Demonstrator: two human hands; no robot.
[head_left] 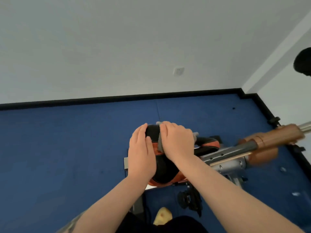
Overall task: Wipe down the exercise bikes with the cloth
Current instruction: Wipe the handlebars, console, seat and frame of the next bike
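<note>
Now cloth [160,143] under right hand [178,142], on saddle [165,172].

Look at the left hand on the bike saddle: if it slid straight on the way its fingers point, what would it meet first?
Probably nothing solid: the left hand points over the saddle end, beyond which only blue floor shows before the black skirting. Depth is unclear.
</note>
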